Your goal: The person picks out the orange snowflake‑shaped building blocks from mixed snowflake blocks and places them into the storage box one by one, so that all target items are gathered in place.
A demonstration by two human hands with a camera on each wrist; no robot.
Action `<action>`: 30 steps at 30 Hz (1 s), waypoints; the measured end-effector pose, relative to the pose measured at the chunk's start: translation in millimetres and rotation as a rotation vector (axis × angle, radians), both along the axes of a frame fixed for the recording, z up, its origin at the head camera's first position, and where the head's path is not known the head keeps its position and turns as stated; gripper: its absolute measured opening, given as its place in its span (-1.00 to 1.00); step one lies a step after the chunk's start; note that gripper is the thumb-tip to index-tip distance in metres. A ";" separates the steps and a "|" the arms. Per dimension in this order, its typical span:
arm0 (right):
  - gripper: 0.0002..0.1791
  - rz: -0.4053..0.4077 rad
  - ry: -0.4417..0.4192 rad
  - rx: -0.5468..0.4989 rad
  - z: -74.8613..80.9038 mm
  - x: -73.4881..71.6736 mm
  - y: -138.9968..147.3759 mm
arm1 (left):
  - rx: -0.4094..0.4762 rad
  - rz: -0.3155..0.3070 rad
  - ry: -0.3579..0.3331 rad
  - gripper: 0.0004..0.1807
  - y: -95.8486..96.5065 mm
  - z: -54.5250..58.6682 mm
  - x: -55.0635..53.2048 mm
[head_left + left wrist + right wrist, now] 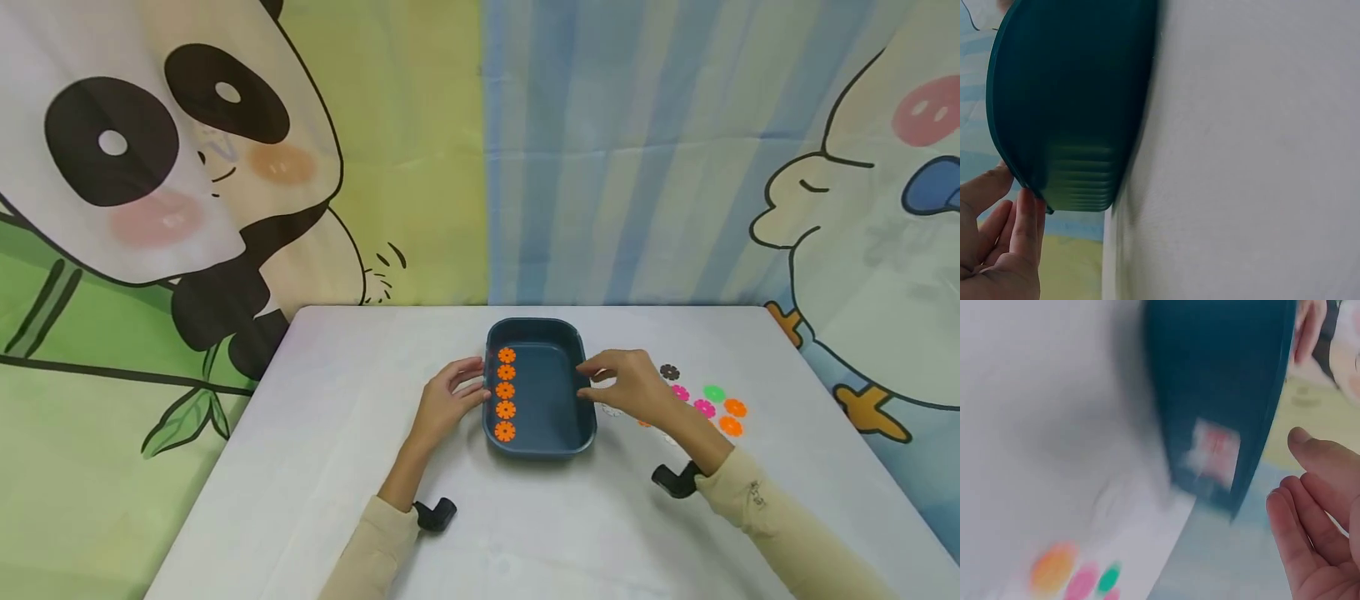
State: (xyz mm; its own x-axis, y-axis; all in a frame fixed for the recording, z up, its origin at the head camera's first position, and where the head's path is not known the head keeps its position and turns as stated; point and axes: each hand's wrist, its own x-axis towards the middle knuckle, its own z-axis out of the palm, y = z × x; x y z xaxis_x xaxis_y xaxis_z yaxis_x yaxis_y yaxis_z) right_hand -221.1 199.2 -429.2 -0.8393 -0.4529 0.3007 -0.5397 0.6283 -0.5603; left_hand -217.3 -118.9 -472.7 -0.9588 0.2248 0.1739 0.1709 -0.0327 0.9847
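Observation:
A dark blue rectangular tray (546, 392) with raised walls stands on the table. Along its left side lies a column of several orange notched plastic discs (506, 390). At the tray's left rim is my left hand (442, 404); the left wrist view shows its thumb and fingers (1024, 225) pinching the rim. Bent but loose, my right hand (626, 385) hovers at the tray's right rim. In the right wrist view its fingertips (1279, 503) are apart from the tray wall (1222, 375), with no disc visible between thumb and fingers.
Right of the tray, loose discs lie scattered: a brown disc (670, 372), a green disc (714, 393), pink discs (704, 408) and orange discs (731, 426). Pale discs are partly hidden under my right hand. Behind the white table (360, 358) hangs a cartoon-printed curtain (420, 150).

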 end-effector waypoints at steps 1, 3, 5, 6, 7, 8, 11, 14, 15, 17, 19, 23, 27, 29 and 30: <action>-0.60 -0.018 0.004 0.004 -0.3 1.3 10.7 | 0.001 0.004 -0.007 -0.36 -1.0 -0.2 1.1; -0.59 -0.063 0.015 0.015 -2.0 5.5 34.1 | -0.001 0.007 -0.018 -0.36 -2.3 0.1 2.9; -0.60 -0.122 0.012 0.046 -6.6 11.0 60.2 | -0.006 0.000 -0.022 -0.36 -2.8 0.8 3.8; -0.60 -0.150 0.006 0.059 -9.4 13.6 73.8 | -0.009 -0.002 -0.023 -0.36 -2.9 0.9 4.0; -0.60 -0.177 0.001 0.075 -12.9 15.9 87.9 | -0.010 -0.005 -0.023 -0.36 -2.9 1.3 4.2; -0.58 -0.204 -0.014 0.092 -16.4 18.0 102.6 | -0.012 -0.007 -0.023 -0.36 -2.9 1.9 4.3; -0.55 -0.287 -0.065 0.143 -29.8 22.1 147.4 | -0.014 -0.008 -0.022 -0.37 -2.6 2.7 3.9; -0.48 -0.364 -0.130 0.169 -46.3 25.0 188.2 | -0.007 -0.014 -0.022 -0.37 -2.4 3.2 3.0; -0.47 -0.388 -0.150 0.165 -52.2 26.1 199.0 | -0.004 -0.017 -0.021 -0.37 -2.3 3.3 2.6; -0.43 -0.417 -0.188 0.145 -62.6 26.8 215.6 | 0.003 -0.022 -0.020 -0.37 -2.8 3.2 2.4; -0.39 -0.425 -0.211 0.118 -71.0 27.1 226.9 | 0.005 -0.028 -0.018 -0.37 -3.2 3.4 2.2; -0.38 -0.432 -0.232 0.077 -78.4 25.6 235.6 | -0.002 -0.039 -0.014 -0.37 -3.6 3.4 1.9; -0.37 -0.457 -0.300 0.088 -78.5 21.1 236.6 | 0.004 -0.027 -0.012 -0.37 -2.7 1.5 1.0; -0.35 -0.461 -0.335 0.101 -78.4 19.2 237.3 | 0.012 -0.015 -0.014 -0.38 -1.8 -0.1 0.7; -0.34 -0.459 -0.352 0.109 -77.9 19.0 237.3 | 0.013 -0.010 -0.015 -0.38 -1.3 -0.6 0.8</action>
State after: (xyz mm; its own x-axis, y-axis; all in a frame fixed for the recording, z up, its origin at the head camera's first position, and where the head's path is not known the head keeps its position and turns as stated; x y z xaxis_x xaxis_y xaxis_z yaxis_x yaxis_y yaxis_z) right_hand -202.1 436.5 -507.1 -0.9977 -0.0321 -0.0593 0.0079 0.8179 -0.5754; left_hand -216.5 -120.3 -473.3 -0.9590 0.2323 0.1626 0.1558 -0.0473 0.9867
